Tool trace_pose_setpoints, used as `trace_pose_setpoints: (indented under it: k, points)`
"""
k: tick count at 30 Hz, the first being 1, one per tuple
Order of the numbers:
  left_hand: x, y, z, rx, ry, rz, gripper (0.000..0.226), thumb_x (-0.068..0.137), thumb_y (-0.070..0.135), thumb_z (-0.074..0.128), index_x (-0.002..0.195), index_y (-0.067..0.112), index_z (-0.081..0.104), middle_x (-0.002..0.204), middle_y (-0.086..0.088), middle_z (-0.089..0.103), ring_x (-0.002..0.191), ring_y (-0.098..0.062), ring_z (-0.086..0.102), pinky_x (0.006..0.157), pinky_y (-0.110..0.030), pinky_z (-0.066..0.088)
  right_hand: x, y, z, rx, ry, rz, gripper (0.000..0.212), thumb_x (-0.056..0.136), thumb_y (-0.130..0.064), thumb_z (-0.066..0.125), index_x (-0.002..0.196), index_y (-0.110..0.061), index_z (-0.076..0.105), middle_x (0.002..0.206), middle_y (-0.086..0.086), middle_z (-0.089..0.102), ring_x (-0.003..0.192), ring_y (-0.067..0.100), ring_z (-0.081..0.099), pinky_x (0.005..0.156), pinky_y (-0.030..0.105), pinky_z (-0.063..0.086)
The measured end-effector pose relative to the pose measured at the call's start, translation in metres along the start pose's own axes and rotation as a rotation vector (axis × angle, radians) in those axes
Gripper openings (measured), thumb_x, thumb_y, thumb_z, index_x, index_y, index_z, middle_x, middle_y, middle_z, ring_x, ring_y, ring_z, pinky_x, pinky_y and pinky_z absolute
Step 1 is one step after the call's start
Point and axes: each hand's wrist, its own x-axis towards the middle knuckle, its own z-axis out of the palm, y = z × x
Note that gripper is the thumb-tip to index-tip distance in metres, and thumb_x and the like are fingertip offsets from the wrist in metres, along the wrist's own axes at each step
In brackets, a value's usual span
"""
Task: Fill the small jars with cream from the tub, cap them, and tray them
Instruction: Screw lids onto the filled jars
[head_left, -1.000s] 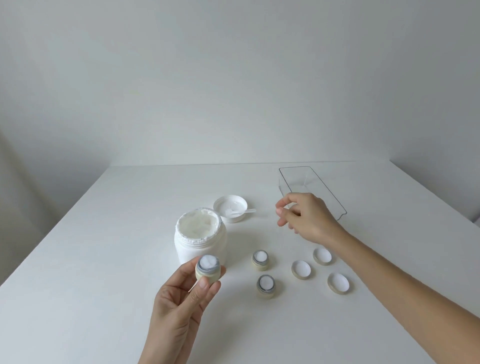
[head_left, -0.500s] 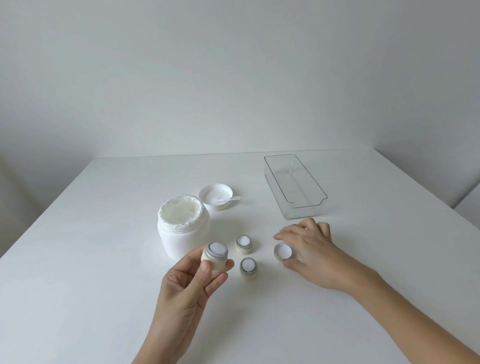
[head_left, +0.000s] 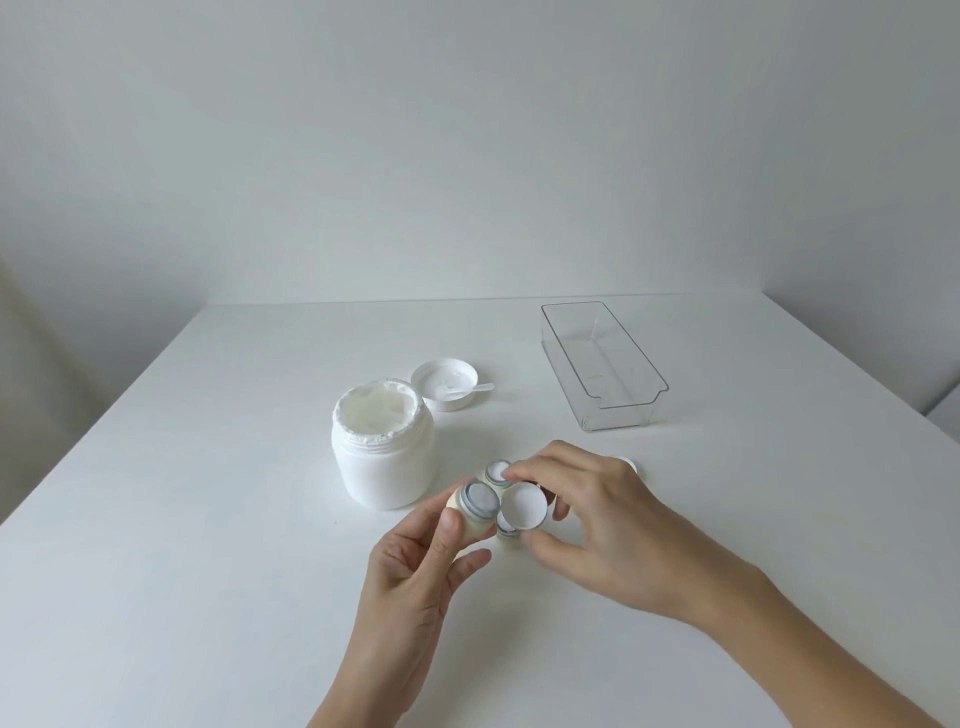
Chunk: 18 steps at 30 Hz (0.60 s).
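Above the white table (head_left: 208, 519), just beside the open white cream tub (head_left: 383, 447), the left hand (head_left: 415, 582) grips a small filled cream-coloured jar (head_left: 474, 512), while the right hand (head_left: 597, 525) pinches a round white-lined cap (head_left: 523, 505) touching its mouth. Capping is in hand; next the cap needs seating squarely and twisting before the jar goes into the clear plastic tray (head_left: 613, 410).

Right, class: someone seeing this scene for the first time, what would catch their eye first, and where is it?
The two hands meeting at the table's near centre: the left hand holds a small filled jar, and the right hand brings a cap beside its mouth, not yet on. Just behind-left stands the big open tub of cream. Far right lies the clear tray, with no jars in it.
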Motion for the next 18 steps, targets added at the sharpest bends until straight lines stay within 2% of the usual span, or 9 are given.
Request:
trace_pose_setpoints:
  k: [4,8,11,15,18]
  points:
    - [0.000,0.001,0.000,0.072,-0.001,0.009,0.040,0.081,0.048,0.062,0.115,0.030,0.073,0.114,0.000,0.075,0.105,-0.013,0.070,0.080,-0.022,0.055,0.005,-0.010,-0.006,0.020,0.027,-0.034,0.036,0.083,-0.027,0.062,0.119,-0.030,0.055,0.099,-0.022,0.050,0.086,-0.010,0.049,0.078,0.004,0.037]
    - [0.001,0.002,-0.001,0.109,-0.027,0.013,0.038,0.088,0.047,0.063,0.118,0.025,0.071,0.114,-0.007,0.075,0.108,-0.022,0.069,0.080,-0.023,0.054,0.009,-0.012,-0.007,0.129,0.011,-0.051,0.036,0.080,-0.020,0.067,0.115,-0.024,0.058,0.099,-0.015,0.058,0.091,0.006,0.058,0.081,0.017,0.049]
    - [0.002,0.002,-0.001,0.121,-0.056,0.004,0.042,0.085,0.045,0.061,0.119,0.025,0.070,0.112,-0.009,0.076,0.106,-0.022,0.070,0.080,-0.023,0.054,0.011,-0.013,-0.006,0.198,-0.006,-0.051,0.033,0.079,-0.017,0.068,0.110,-0.023,0.061,0.099,-0.013,0.061,0.094,0.008,0.061,0.083,0.023,0.052]
    - [0.002,0.002,-0.003,0.131,-0.054,-0.002,0.042,0.082,0.048,0.062,0.116,0.025,0.073,0.109,-0.008,0.076,0.098,-0.017,0.069,0.078,-0.022,0.053,0.014,-0.009,-0.004,0.251,-0.024,-0.061,0.028,0.078,-0.012,0.070,0.104,-0.022,0.065,0.096,-0.010,0.063,0.094,0.010,0.063,0.083,0.025,0.054]
    - [0.001,0.001,-0.005,0.137,-0.044,0.000,0.042,0.083,0.047,0.062,0.115,0.024,0.073,0.109,-0.008,0.076,0.100,-0.020,0.070,0.078,-0.022,0.053,0.015,-0.008,-0.003,0.315,-0.039,-0.026,0.030,0.078,-0.016,0.073,0.106,-0.023,0.068,0.097,-0.009,0.067,0.092,0.010,0.066,0.083,0.024,0.055]
